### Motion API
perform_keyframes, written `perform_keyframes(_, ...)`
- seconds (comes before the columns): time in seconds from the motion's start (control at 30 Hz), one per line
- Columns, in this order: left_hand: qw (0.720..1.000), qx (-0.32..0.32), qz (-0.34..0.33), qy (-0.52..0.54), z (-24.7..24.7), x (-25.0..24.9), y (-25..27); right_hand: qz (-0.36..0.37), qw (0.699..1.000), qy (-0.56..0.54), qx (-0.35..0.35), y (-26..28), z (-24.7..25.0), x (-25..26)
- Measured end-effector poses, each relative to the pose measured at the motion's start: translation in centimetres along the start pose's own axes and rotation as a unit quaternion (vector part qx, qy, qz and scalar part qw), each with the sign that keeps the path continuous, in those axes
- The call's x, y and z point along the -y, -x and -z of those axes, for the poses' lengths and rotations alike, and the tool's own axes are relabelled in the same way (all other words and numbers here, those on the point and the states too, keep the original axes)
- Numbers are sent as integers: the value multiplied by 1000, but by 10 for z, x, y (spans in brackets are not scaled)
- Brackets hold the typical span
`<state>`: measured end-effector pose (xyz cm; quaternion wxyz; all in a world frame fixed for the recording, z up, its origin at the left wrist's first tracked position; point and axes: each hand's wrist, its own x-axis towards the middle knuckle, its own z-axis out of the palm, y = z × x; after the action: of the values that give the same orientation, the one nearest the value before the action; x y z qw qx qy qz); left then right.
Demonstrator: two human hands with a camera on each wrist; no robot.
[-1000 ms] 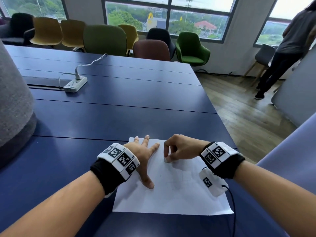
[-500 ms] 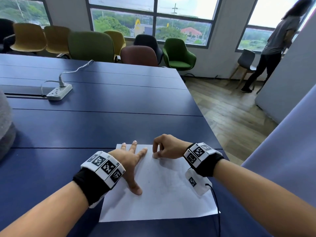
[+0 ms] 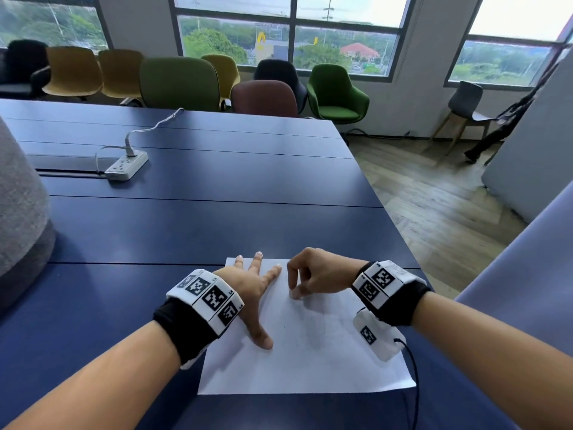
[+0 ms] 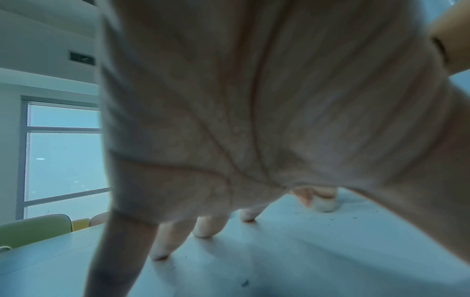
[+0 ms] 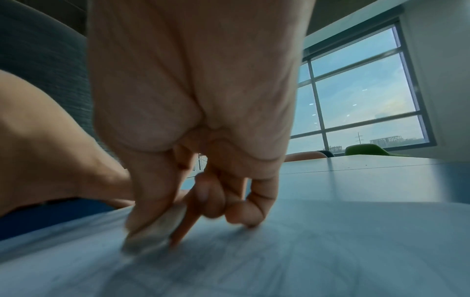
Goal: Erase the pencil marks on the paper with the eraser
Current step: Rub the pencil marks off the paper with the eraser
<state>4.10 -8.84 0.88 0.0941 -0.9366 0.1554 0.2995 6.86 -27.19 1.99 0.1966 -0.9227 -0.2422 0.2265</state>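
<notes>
A white sheet of paper with faint pencil lines lies on the dark blue table near its front edge. My left hand lies flat on the paper's left part, fingers spread and straight, thumb pointing toward me. My right hand pinches a small white eraser between thumb and forefinger and holds it down on the paper near the far edge. In the right wrist view the eraser is blurred against the paper. In the left wrist view the eraser shows past my spread fingers.
A white power strip with its cable lies far left on the table. A grey rounded object stands at the left edge. Coloured chairs line the far side. The table's right edge drops to wooden floor. Eraser crumbs dot the paper.
My right hand with the eraser has shifted between spots on the paper's far part, now a little nearer me than half a second ago. The left hand stays flat. The head view moved.
</notes>
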Motion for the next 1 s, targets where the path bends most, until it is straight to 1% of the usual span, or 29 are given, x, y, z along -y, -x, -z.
perform_keyframes(0.03,1000,2,1,1,0,0,0,2,1000,6,27,1,2,2)
perform_keyframes(0.07,1000,2,2,0,0,0,0,-1,999,10,31,0,3,2)
perform_keyframes(0.1,1000,2,2,0,1,0,0,-9,1000,12,12,-3,5,1)
perform_keyframes(0.17,1000,0,2,2,1,0,0,-27,998,6,-54,-11,6,-2)
perform_keyframes(0.2,1000,-1,1,3,0,0,0,-31,997,2,-76,-12,5,-3)
perform_keyframes(0.23,1000,-3,0,4,0,0,1,-26,996,-2,-83,-12,4,-4)
perform_keyframes(0.27,1000,-5,-1,4,0,-1,1,-14,997,-3,-74,-9,2,-3)
perform_keyframes(0.37,1000,-9,0,1,0,-1,2,5,1000,11,18,0,1,0)
perform_keyframes(0.4,1000,-9,0,0,0,-1,3,4,999,17,31,0,2,1)
perform_keyframes(0.43,1000,-10,0,-1,1,-1,3,-1,1000,19,18,-3,3,0)
perform_keyframes(0.53,1000,-11,-1,2,1,-1,2,-30,997,6,-75,-14,4,-6)
perform_keyframes(0.57,1000,-11,0,2,0,0,1,-31,996,-2,-87,-15,3,-7)
perform_keyframes(0.6,1000,-11,1,3,0,0,1,-26,996,-8,-82,-14,1,-7)
perform_keyframes(0.7,1000,-8,4,0,0,0,1,-2,1000,-11,-7,-7,-1,-2)
perform_keyframes(0.73,1000,-7,4,0,0,0,1,-1,1000,-4,5,-7,1,-1)
perform_keyframes(0.77,1000,-6,5,0,0,0,1,-4,1000,3,-1,-10,2,0)
perform_keyframes(0.87,1000,-7,2,4,1,-1,2,-27,997,0,-71,-22,6,-1)
perform_keyframes(0.9,1000,-8,3,4,1,-1,2,-29,996,-4,-84,-23,5,-1)
perform_keyframes(0.93,1000,-8,3,4,2,-1,3,-23,996,-8,-84,-22,3,-1)
perform_keyframes(1.0,1000,-7,4,4,2,-2,3,-5,999,-9,-44,-16,0,1)
